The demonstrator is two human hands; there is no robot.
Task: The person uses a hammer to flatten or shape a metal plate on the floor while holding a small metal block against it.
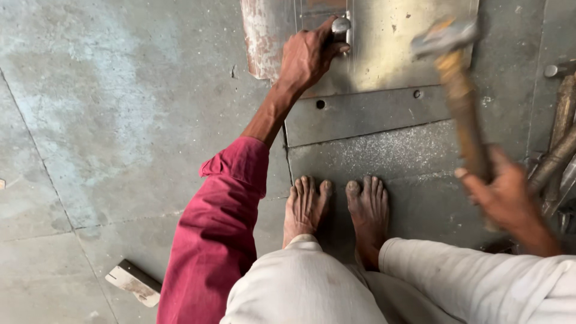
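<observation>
My left hand (pixel 307 55) reaches forward and grips a short steel punch (pixel 340 26), holding it upright on a worn metal sheet (pixel 390 54) that lies on the floor. My right hand (pixel 504 195) is closed around the wooden handle of a hammer (pixel 462 96). The hammer is raised and blurred, its metal head up above the sheet to the right of the punch. My left arm wears a red sleeve. My bare feet (pixel 336 207) rest on the floor just behind the sheet.
A grey steel floor plate (pixel 360 114) with two small holes lies under the sheet. Several metal rods and tools (pixel 558 150) sit at the right edge. A small wooden block (pixel 133 282) lies on the concrete floor at lower left.
</observation>
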